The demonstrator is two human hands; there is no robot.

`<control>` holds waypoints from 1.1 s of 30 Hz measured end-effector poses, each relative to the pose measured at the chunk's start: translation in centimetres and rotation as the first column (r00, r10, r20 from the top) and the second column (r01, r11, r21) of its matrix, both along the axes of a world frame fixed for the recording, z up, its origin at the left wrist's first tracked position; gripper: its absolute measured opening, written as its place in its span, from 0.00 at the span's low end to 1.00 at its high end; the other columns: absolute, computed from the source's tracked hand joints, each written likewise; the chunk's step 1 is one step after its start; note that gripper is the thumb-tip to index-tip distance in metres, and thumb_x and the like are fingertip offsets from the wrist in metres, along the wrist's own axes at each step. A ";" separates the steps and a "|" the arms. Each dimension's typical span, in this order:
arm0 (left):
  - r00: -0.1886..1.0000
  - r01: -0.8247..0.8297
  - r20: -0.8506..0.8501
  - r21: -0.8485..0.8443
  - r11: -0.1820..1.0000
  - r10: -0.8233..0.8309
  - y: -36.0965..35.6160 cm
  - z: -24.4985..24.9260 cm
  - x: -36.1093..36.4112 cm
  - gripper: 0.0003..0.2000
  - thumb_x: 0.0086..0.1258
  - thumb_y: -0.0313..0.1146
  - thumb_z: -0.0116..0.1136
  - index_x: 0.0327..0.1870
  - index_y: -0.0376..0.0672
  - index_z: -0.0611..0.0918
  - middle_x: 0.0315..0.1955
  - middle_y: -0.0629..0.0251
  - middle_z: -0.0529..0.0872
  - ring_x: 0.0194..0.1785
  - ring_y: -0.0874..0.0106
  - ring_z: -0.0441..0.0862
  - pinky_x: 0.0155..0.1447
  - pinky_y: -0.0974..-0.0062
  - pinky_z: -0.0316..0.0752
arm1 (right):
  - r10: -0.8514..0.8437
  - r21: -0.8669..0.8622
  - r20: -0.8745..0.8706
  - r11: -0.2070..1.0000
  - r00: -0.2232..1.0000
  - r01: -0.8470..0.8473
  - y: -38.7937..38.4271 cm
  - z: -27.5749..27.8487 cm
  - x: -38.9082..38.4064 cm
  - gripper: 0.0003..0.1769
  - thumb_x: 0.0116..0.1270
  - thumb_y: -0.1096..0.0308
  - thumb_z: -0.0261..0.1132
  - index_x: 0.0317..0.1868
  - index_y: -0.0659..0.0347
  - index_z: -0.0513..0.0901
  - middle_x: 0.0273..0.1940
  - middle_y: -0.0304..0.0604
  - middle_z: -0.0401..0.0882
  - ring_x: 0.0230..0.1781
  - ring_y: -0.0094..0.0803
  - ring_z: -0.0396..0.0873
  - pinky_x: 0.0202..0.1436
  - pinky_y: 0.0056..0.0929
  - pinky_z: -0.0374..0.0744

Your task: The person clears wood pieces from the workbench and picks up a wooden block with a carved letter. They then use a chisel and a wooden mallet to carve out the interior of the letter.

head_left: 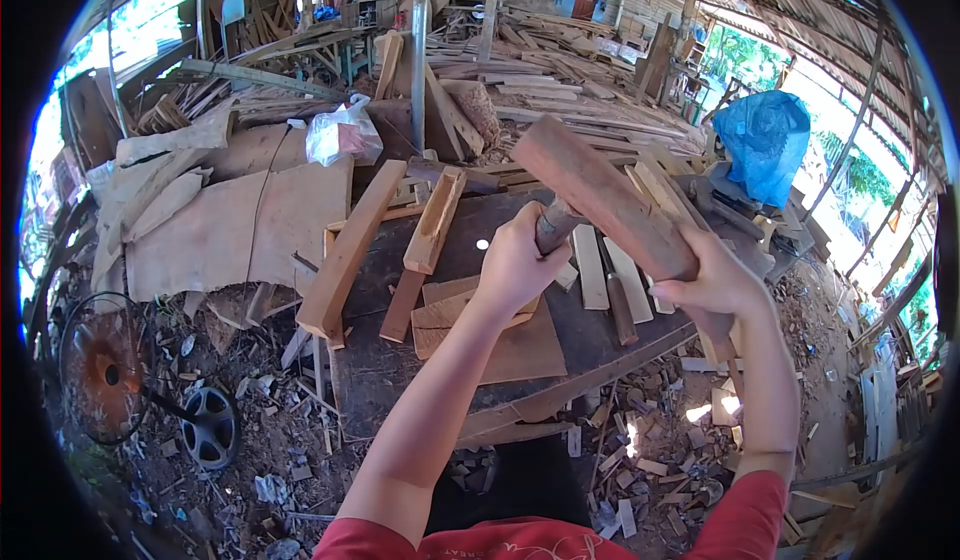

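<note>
A wooden mallet (pixel 607 198) is lifted above the dark workbench (pixel 375 395), its thick block head slanting from upper left to lower right. My left hand (pixel 517 262) is closed round its short round handle. Fingers of my right hand (pixel 718 278) wrap the near end of the head. Below my left hand lie a wedge-shaped wooden block (pixel 445 330) and a flat brown board (pixel 530 345). A slim tool with a dark wooden handle (pixel 621 310), perhaps a chisel, lies between pale wood strips (pixel 590 275). Left of these are a hollowed wooden piece (pixel 436 220) and a long squared timber (pixel 352 250).
A metal post (pixel 419 70) stands behind the bench. Plywood sheets (pixel 235 230) and a plastic bag (pixel 344 132) are to the left. A blue tarp (pixel 765 145) covers something at right. A spoked wheel (pixel 210 428) and wood scraps (pixel 655 450) lie on the ground.
</note>
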State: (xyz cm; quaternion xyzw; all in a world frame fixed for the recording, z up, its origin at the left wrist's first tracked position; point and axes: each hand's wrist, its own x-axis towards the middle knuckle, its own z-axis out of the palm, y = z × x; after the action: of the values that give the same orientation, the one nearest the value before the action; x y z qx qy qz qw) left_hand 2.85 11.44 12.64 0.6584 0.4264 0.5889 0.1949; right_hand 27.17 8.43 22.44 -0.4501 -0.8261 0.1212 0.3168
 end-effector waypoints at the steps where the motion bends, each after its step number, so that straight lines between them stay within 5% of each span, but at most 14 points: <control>1: 1.000 0.010 -0.004 0.021 1.000 -0.010 0.1 -0.1 0.0 0.12 0.56 0.30 0.60 0.36 0.33 0.74 0.23 0.55 0.79 0.27 0.71 0.77 0.37 0.74 0.72 | 0.048 0.134 0.348 0.986 0.936 -0.100 0.2 0.4 0.7 0.34 0.42 0.53 0.71 0.48 0.64 0.74 0.32 0.47 0.77 0.31 0.29 0.78 0.36 0.26 0.75; 3: 1.000 0.015 0.020 -0.008 1.000 -0.015 -0.3 0.3 -0.1 0.12 0.56 0.30 0.60 0.36 0.33 0.74 0.23 0.55 0.79 0.28 0.71 0.77 0.37 0.74 0.72 | 0.120 0.241 0.346 0.947 0.930 -0.212 0.3 1.0 1.7 0.31 0.46 0.56 0.69 0.49 0.65 0.72 0.29 0.45 0.75 0.23 0.27 0.76 0.28 0.24 0.74; 6: 0.998 0.014 0.057 -0.037 0.999 -0.011 -0.2 0.3 -0.2 0.12 0.56 0.30 0.60 0.36 0.33 0.74 0.23 0.56 0.79 0.28 0.72 0.76 0.37 0.75 0.72 | 0.107 0.024 -0.785 0.989 0.610 -0.143 -0.2 0.4 0.7 0.27 0.52 0.65 0.65 0.50 0.65 0.67 0.26 0.45 0.73 0.16 0.29 0.72 0.20 0.28 0.71; 9: 0.998 0.030 0.060 -0.014 0.999 -0.029 -0.3 0.4 -0.3 0.11 0.56 0.30 0.60 0.36 0.33 0.74 0.23 0.57 0.79 0.28 0.73 0.75 0.37 0.75 0.71 | -0.129 -0.071 -0.547 0.992 0.827 0.108 0.2 -1.0 -0.3 0.28 0.49 0.63 0.68 0.49 0.67 0.69 0.29 0.46 0.76 0.24 0.31 0.76 0.28 0.29 0.75; 10: 0.997 0.049 0.065 0.007 0.999 -0.049 -0.3 0.4 -0.3 0.11 0.57 0.30 0.60 0.36 0.33 0.74 0.23 0.57 0.79 0.28 0.74 0.75 0.37 0.75 0.71 | -0.035 0.179 0.190 0.984 0.981 0.001 -0.1 -0.2 -0.4 0.31 0.46 0.59 0.71 0.47 0.68 0.72 0.34 0.47 0.78 0.34 0.33 0.78 0.39 0.30 0.75; 13: 0.998 0.034 0.050 -0.001 0.999 -0.033 -0.4 0.2 -0.4 0.10 0.57 0.29 0.59 0.36 0.34 0.74 0.23 0.59 0.78 0.27 0.77 0.73 0.36 0.77 0.71 | -0.011 -0.094 0.220 0.995 0.975 0.032 -0.6 2.9 -1.1 0.32 0.43 0.55 0.72 0.45 0.69 0.74 0.38 0.47 0.78 0.42 0.32 0.76 0.46 0.29 0.73; 15: 0.996 0.042 0.074 -0.025 0.999 -0.040 -0.3 0.2 -0.6 0.10 0.57 0.28 0.59 0.36 0.35 0.74 0.23 0.61 0.78 0.27 0.79 0.73 0.35 0.78 0.70 | -0.075 -0.026 0.042 0.997 0.996 0.076 0.6 1.7 -0.2 0.33 0.44 0.55 0.72 0.46 0.69 0.73 0.36 0.48 0.78 0.40 0.36 0.77 0.45 0.31 0.74; 18: 0.991 0.059 0.126 -0.029 0.998 -0.055 0.0 0.2 -0.7 0.08 0.57 0.27 0.59 0.35 0.35 0.74 0.22 0.65 0.78 0.27 0.82 0.71 0.33 0.81 0.69 | 0.012 -0.065 -0.884 0.987 0.468 -0.149 1.7 -0.1 -1.0 0.42 0.42 0.46 0.71 0.53 0.66 0.71 0.41 0.49 0.77 0.44 0.41 0.76 0.52 0.33 0.73; 19: 0.988 0.069 0.141 -0.021 0.997 -0.065 0.1 0.1 -0.9 0.08 0.57 0.27 0.59 0.35 0.36 0.74 0.22 0.67 0.77 0.27 0.83 0.70 0.33 0.82 0.69 | 0.012 -0.065 -0.885 0.987 0.465 -0.150 1.2 -0.4 -1.2 0.42 0.42 0.46 0.71 0.53 0.66 0.71 0.41 0.49 0.77 0.44 0.41 0.76 0.52 0.33 0.73; 21: 0.979 0.083 0.183 0.021 0.996 -0.086 0.9 -0.4 -1.1 0.10 0.56 0.29 0.59 0.35 0.35 0.74 0.22 0.61 0.79 0.27 0.75 0.75 0.34 0.78 0.71 | -0.084 0.047 0.249 0.996 0.965 0.075 0.0 -0.2 -1.9 0.42 0.44 0.47 0.70 0.54 0.68 0.70 0.41 0.49 0.76 0.45 0.41 0.75 0.52 0.34 0.73; 27: 0.988 0.043 0.151 -0.047 0.998 -0.036 0.2 -0.1 -0.7 0.11 0.54 0.31 0.60 0.34 0.35 0.74 0.23 0.54 0.80 0.27 0.65 0.80 0.36 0.73 0.73 | -0.133 0.121 -0.118 0.982 0.984 0.147 1.5 1.7 -1.4 0.37 0.49 0.52 0.68 0.52 0.71 0.68 0.41 0.48 0.75 0.43 0.39 0.76 0.48 0.32 0.74; 29: 0.990 0.064 0.129 -0.009 0.998 -0.062 0.2 -0.2 -0.5 0.11 0.54 0.32 0.60 0.33 0.35 0.74 0.23 0.53 0.80 0.28 0.64 0.80 0.36 0.73 0.73 | 0.167 0.029 -0.824 0.967 0.541 -0.254 1.6 0.8 -2.4 0.26 0.54 0.55 0.66 0.43 0.70 0.72 0.34 0.45 0.77 0.37 0.41 0.77 0.44 0.33 0.75; 31: 0.992 0.054 0.118 -0.006 0.999 -0.053 0.1 -0.1 -0.3 0.12 0.54 0.32 0.60 0.34 0.35 0.74 0.23 0.53 0.80 0.28 0.63 0.81 0.36 0.72 0.73 | 0.079 -0.198 -0.675 0.938 0.734 -0.283 1.3 0.7 -1.7 0.29 0.54 0.53 0.66 0.45 0.70 0.73 0.37 0.48 0.78 0.41 0.42 0.77 0.47 0.34 0.74; 33: 0.993 0.042 0.108 -0.007 0.999 -0.041 0.0 -0.1 -0.4 0.12 0.54 0.32 0.60 0.34 0.35 0.74 0.23 0.52 0.80 0.29 0.63 0.81 0.36 0.72 0.73 | 0.094 -0.103 0.278 0.992 0.956 -0.068 0.3 1.6 -3.3 0.32 0.53 0.52 0.67 0.48 0.71 0.73 0.39 0.52 0.78 0.44 0.43 0.76 0.50 0.34 0.73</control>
State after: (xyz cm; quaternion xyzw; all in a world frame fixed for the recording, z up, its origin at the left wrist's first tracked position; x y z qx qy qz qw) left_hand 2.49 11.45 12.50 0.6334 0.4042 0.6174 0.2329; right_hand 23.92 8.74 24.06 -0.4427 -0.8740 0.1066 0.1696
